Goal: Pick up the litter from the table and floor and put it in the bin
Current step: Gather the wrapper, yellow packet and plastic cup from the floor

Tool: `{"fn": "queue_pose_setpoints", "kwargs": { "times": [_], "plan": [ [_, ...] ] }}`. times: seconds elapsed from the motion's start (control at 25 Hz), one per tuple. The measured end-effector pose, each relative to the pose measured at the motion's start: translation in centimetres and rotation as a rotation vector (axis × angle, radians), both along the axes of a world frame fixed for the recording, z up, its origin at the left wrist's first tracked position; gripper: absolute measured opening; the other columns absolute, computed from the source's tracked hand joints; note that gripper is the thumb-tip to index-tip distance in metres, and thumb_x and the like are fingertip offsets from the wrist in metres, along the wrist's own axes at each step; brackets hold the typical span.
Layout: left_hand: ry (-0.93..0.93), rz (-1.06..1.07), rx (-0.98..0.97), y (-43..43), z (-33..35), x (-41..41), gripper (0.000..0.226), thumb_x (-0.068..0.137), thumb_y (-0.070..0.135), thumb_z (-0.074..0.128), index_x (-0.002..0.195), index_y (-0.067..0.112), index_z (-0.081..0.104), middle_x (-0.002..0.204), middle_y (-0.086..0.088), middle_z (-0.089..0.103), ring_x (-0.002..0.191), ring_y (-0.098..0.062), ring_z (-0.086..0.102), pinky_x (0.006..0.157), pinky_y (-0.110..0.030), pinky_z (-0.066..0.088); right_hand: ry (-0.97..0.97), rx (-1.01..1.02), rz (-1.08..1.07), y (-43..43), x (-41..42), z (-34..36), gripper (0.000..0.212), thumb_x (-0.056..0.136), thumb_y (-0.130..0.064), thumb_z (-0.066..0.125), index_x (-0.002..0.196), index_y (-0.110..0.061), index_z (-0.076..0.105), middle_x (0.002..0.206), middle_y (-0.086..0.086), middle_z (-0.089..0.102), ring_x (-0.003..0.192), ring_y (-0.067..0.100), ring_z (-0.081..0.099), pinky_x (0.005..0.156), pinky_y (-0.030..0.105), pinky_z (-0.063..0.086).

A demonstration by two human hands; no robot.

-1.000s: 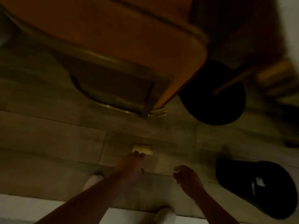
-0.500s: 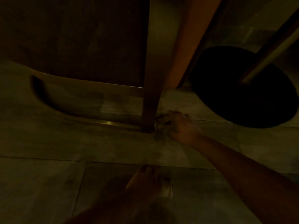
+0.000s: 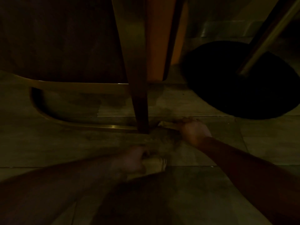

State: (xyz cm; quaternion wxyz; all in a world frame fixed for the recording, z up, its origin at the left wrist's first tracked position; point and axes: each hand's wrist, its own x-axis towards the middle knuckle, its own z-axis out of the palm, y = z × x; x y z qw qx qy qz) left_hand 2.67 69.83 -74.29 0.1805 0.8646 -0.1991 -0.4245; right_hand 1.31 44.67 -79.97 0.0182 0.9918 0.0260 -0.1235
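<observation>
The scene is very dark. My left hand is low over the floor tiles, its fingers closed around a small pale rolled piece of litter. My right hand reaches further ahead to the foot of the chair leg. Its fingers are closed on a flat crumpled wrapper that lies on the floor beside that leg. The bin is not in view.
An orange-seated chair with a brass frame stands right in front of me. A round black table base with a slanting metal post sits on the floor to the right. The floor is grey tile.
My left hand has closed on the pale rolled litter and pulled it slightly back. My right hand has reached forward to the wrapper at the chair leg and closed on it. The camera dropped closer to the floor.
</observation>
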Motion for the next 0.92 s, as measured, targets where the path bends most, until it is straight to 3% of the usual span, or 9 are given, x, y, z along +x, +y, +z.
{"fn": "queue_pose_setpoints", "kwargs": {
  "times": [0.08,0.16,0.24,0.32,0.48,0.6,0.68,0.8,0.92],
  "plan": [
    [0.022,0.069,0.011,-0.1,-0.2,-0.1,0.066,0.078,0.012,0.077,0.138,0.014,0.048,0.138,-0.005,0.052,0.123,-0.022,0.053,0.090,-0.027,0.047,0.045,0.095,-0.057,-0.4,-1.2,0.9,0.028,0.094,-0.028,0.051,0.120,-0.022,0.058,0.118,0.005,0.061,0.104,0.024,0.060,0.082,0.036,0.053],
    [0.059,0.189,-0.074,0.1,0.2,0.8,0.069,0.071,0.016,0.083,0.134,0.014,0.053,0.130,-0.004,0.058,0.117,-0.021,0.057,0.089,-0.029,0.049,0.072,0.424,-0.290,-0.3,-2.5,3.2,0.011,0.094,-0.028,0.053,0.101,-0.025,0.062,0.094,-0.001,0.064,0.084,0.018,0.063,0.066,0.029,0.052],
    [0.232,0.324,-0.195,0.2,0.5,-0.2,0.089,0.053,0.029,0.092,0.133,0.016,0.053,0.127,-0.004,0.062,0.113,-0.023,0.061,0.093,-0.039,0.053,-0.009,0.805,-0.539,0.0,-4.6,6.0,0.005,0.091,-0.023,0.061,0.090,-0.028,0.061,0.082,-0.004,0.064,0.070,0.016,0.066,0.057,0.025,0.049],
    [0.289,0.472,-0.282,-0.5,0.2,1.1,0.113,0.039,0.038,0.095,0.139,0.020,0.047,0.132,-0.005,0.060,0.116,-0.028,0.061,0.094,-0.049,0.054,-0.063,1.019,-0.629,0.5,-6.8,8.8,0.004,0.088,-0.021,0.066,0.092,-0.021,0.065,0.084,-0.001,0.068,0.063,0.017,0.069,0.054,0.024,0.051],
    [0.262,0.601,-0.474,-4.8,1.7,0.2,0.078,0.065,0.025,0.088,0.135,0.017,0.052,0.129,-0.003,0.061,0.116,-0.023,0.060,0.097,-0.044,0.052,0.068,1.606,-0.787,1.3,-10.3,11.1,0.023,0.085,-0.019,0.067,0.106,-0.010,0.068,0.096,0.010,0.075,0.074,0.025,0.072,0.063,0.033,0.057],
    [0.506,0.764,-0.661,-7.5,4.1,0.0,0.045,0.081,0.019,0.074,0.124,0.015,0.061,0.116,-0.007,0.070,0.105,-0.024,0.066,0.090,-0.042,0.055,0.174,1.651,-0.861,1.5,-11.1,10.3,0.029,0.085,-0.022,0.068,0.112,-0.013,0.067,0.103,0.009,0.076,0.083,0.025,0.072,0.075,0.038,0.057],
    [0.552,0.748,-0.675,-8.4,4.8,-0.1,0.040,0.083,0.021,0.071,0.121,0.017,0.061,0.117,-0.006,0.070,0.107,-0.025,0.066,0.091,-0.045,0.054,0.198,1.651,-0.905,1.6,-11.2,9.7,0.029,0.086,-0.028,0.068,0.111,-0.013,0.068,0.103,0.008,0.076,0.080,0.022,0.070,0.073,0.036,0.057],
    [0.404,0.679,-0.632,-8.5,5.0,-0.5,0.047,0.075,0.029,0.080,0.116,0.022,0.058,0.119,-0.001,0.066,0.108,-0.022,0.064,0.093,-0.047,0.054,0.255,1.658,-0.891,2.4,-11.0,9.5,0.035,0.086,-0.035,0.068,0.111,-0.011,0.067,0.093,0.009,0.073,0.076,0.020,0.067,0.068,0.033,0.055],
    [0.279,0.696,-0.602,-8.5,4.5,-0.7,0.055,0.074,0.027,0.081,0.123,0.021,0.058,0.117,-0.001,0.066,0.103,-0.021,0.065,0.081,-0.041,0.057,0.274,1.581,-0.869,3.0,-10.7,9.4,0.037,0.086,-0.039,0.067,0.109,-0.011,0.066,0.092,0.012,0.073,0.078,0.024,0.066,0.067,0.035,0.056]
  ]
}}
